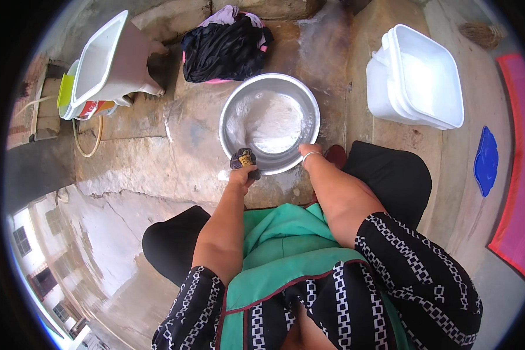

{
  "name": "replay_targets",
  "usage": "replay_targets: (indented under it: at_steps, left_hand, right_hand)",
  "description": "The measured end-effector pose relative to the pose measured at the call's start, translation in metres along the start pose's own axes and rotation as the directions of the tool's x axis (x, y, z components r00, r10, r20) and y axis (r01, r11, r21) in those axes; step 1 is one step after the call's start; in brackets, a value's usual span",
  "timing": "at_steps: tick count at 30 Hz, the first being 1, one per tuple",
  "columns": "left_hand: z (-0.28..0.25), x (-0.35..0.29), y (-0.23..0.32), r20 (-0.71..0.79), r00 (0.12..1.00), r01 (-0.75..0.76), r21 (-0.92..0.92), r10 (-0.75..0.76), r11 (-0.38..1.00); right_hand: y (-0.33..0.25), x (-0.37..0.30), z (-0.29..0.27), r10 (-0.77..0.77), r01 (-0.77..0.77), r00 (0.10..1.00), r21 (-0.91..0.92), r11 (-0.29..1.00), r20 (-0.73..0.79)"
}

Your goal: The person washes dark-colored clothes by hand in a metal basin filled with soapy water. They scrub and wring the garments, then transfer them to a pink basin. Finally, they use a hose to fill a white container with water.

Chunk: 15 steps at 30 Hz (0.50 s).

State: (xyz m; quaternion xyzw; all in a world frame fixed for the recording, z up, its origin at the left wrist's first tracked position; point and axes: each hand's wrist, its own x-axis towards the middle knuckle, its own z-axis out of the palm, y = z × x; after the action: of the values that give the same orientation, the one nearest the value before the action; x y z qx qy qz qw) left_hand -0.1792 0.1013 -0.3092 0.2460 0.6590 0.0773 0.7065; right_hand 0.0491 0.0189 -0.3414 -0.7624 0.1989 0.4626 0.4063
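The left hand (pixel 245 176) holds a black, yellow-patched bundle (pixel 244 158) at the near-left side of a metal basin (pixel 314 116). The right hand (pixel 310 152) grips the basin.

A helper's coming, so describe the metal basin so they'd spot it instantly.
On the concrete floor, find the heaped black cloth. Below it, right hand at its rim, sits the metal basin, round and silver, unlike the squarish white tub to its right.

The basin (pixel 230 125) is gleaming silver, the small bundle (pixel 246 158) showing black with a yellow patch. The laundry (pixel 224 49) is mixing black with lilac in a pink tub (pixel 217 80). I'm seeing a white bucket (pixel 384 87), a blue lid (pixel 485 162), a pink mat (pixel 519 198) edged orange-red, a green apron (pixel 297 269) trimmed maroon, and black sleeves (pixel 426 274) repeating white chain-like links.
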Motion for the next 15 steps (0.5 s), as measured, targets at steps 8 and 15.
replay_targets:
  at_steps: [8,15]
  left_hand:
    - [-0.008,-0.032,0.023,-0.026,0.987,-0.156,-0.010,0.156,0.988]
    - [0.067,-0.093,0.078,0.054,0.797,-0.581,0.340,0.601,0.739]
  right_hand:
    - [0.008,-0.003,0.003,0.207,-0.199,0.971,-0.074,0.977,0.117]
    - [0.035,0.062,0.034,0.225,-0.210,0.929,0.081,0.974,-0.295]
